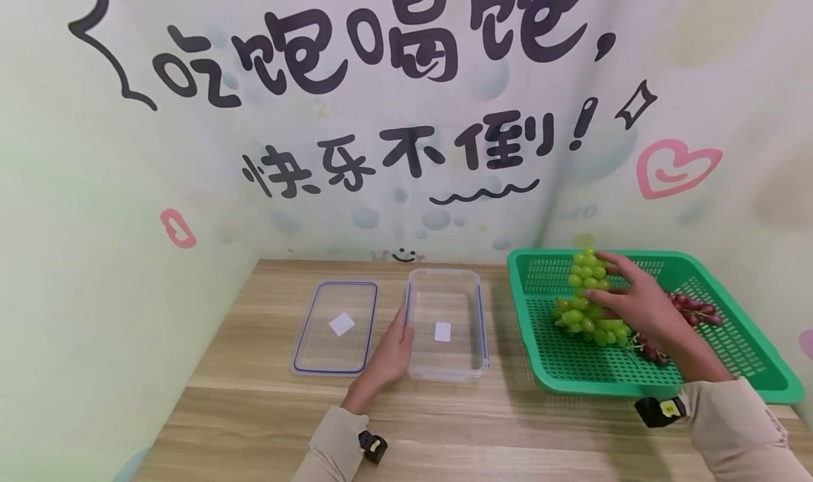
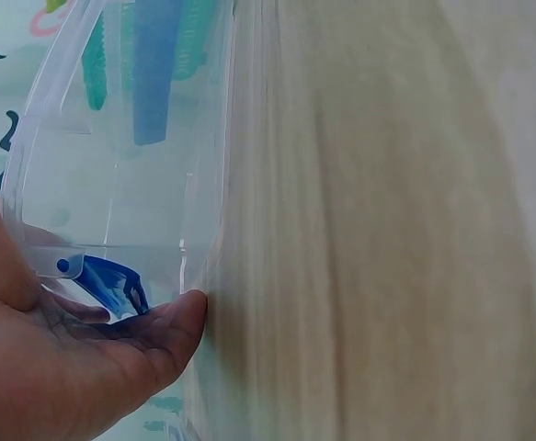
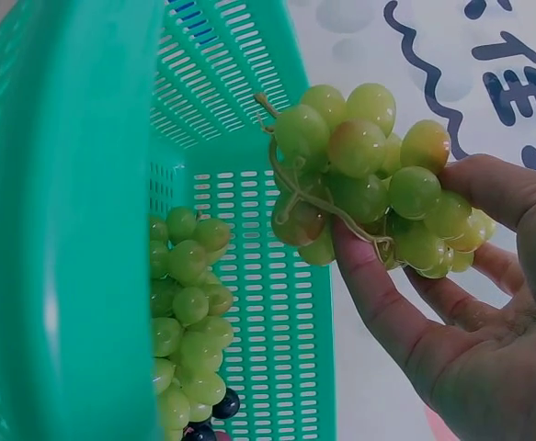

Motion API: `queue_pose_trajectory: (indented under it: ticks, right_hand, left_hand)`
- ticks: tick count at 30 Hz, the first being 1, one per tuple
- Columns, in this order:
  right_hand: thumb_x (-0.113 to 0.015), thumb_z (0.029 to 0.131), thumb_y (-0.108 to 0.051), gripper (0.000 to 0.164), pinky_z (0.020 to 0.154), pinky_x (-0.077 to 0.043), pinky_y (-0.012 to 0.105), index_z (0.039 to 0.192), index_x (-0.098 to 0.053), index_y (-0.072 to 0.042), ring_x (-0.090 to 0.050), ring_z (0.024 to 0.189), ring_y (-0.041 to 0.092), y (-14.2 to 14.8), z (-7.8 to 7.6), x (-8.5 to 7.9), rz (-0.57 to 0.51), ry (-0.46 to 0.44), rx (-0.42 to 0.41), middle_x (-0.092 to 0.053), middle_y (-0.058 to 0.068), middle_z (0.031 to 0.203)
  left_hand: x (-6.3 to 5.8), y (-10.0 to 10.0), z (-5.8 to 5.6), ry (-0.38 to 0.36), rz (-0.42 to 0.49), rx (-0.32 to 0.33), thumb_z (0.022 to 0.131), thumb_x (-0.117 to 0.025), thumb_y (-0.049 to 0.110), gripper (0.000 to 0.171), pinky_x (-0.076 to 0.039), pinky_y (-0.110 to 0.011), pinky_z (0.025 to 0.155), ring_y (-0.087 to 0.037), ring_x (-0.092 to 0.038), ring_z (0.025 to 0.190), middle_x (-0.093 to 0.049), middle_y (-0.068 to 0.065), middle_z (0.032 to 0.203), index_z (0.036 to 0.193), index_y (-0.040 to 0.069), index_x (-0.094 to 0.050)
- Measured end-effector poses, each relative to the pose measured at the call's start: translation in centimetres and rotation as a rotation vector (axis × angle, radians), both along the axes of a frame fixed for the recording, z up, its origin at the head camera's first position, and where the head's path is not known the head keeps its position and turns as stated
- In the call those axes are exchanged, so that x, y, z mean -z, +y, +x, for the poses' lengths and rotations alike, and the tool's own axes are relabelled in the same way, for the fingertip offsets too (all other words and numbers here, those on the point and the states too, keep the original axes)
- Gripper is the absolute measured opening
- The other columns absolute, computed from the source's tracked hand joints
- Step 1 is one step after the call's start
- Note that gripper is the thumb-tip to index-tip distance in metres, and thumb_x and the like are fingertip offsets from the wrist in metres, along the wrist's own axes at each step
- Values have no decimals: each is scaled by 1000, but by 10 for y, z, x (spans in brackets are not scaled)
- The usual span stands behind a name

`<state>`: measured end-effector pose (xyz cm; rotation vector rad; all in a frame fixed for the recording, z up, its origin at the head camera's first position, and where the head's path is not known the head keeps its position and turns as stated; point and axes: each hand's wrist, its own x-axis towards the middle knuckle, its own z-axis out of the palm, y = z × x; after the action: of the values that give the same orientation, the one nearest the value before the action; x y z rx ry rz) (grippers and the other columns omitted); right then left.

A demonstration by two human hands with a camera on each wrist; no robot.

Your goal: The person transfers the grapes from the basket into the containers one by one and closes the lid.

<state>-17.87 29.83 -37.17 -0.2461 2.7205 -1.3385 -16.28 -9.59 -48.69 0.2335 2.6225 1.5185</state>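
My right hand [image 1: 643, 308] grips a bunch of green grapes [image 3: 359, 175] between thumb and fingers, raised above the basket; its thin brown stem shows in the right wrist view. More green grapes [image 3: 189, 322] lie in the green basket [image 1: 530, 351], along with dark red grapes [image 1: 695, 309]. My left hand [image 1: 389, 351] rests against the left side of a clear plastic box [image 1: 444, 365], which stands open on the table. In the left wrist view the fingers touch the box's side wall beside a blue-edged clip [image 2: 111, 287].
A clear lid [image 1: 333, 348] with a blue seal and a white label lies flat left of the box. The wooden table [image 1: 267, 418] backs onto a printed wall cloth [image 1: 356, 228] with black lettering. The basket's raised rim stands at the right.
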Motion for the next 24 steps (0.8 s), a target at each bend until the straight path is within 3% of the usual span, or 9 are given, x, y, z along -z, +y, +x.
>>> queue_pose_trajectory:
  ticks: [13, 24]
  right_hand:
    - [-60, 100, -29, 78, 75, -59, 42, 159, -11, -13, -46, 124, 59, -7, -2, -8, -19, 0, 3, -18, 37, 153]
    - [-59, 101, -25, 77, 75, -59, 41, 160, -11, -15, -45, 126, 58, -18, -6, -12, -47, -6, 9, -18, 36, 154]
  left_hand:
    - [0, 1, 0, -15, 27, -10, 109, -26, 17, 54, -16, -52, 120, -39, -16, 149, -16, -24, 161, 157, -1, -8]
    - [4, 0, 2, -2, 62, -64, 110, -24, 23, 52, -16, -52, 119, -40, -21, 147, -21, -22, 160, 157, 1, -16]
